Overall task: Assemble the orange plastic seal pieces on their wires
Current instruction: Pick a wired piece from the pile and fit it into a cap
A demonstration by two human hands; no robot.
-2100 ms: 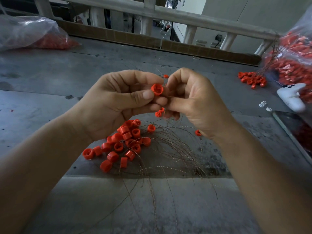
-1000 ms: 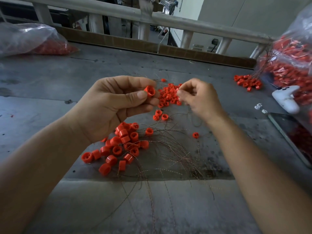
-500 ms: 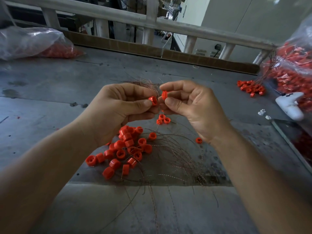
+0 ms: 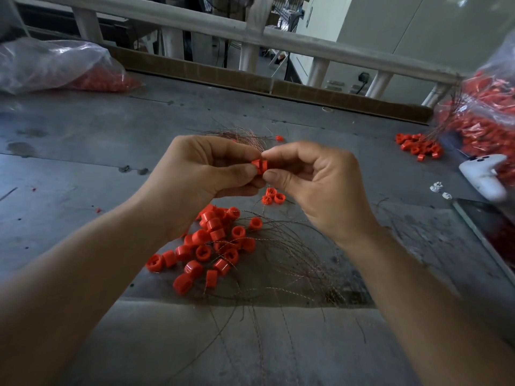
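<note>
grey bench (image 4: 83, 135): caps (image 4: 211, 246), wires (image 4: 292, 260) beneath hands (image 4: 200, 174) (image 4: 315, 185) pinching a seal piece (image 4: 260, 166).

1 head-worn camera looks forward-down, close over the table (image 4: 83, 140).

- Left grip (image 4: 200, 176) and right grip (image 4: 315, 185) meet above mid-worktop (image 4: 83, 151), pinching one seal piece (image 4: 260, 166) between their fingertips.
- Three loose pieces (image 4: 271, 196) on the worktop directly beneath the grips.
- Main pile of pieces (image 4: 211, 246) nearer the person, below the left grip; wires (image 4: 292, 254) fan out to its right.
- Second wire bundle (image 4: 237, 135) behind the grips.
- Back left: bag (image 4: 55, 65) on the worktop.
- Right edge: second bag (image 4: 485, 107), small heap (image 4: 418, 147) to its left, handheld controller (image 4: 482, 176) before it.
- Railing (image 4: 306, 43) behind the worktop.
</note>
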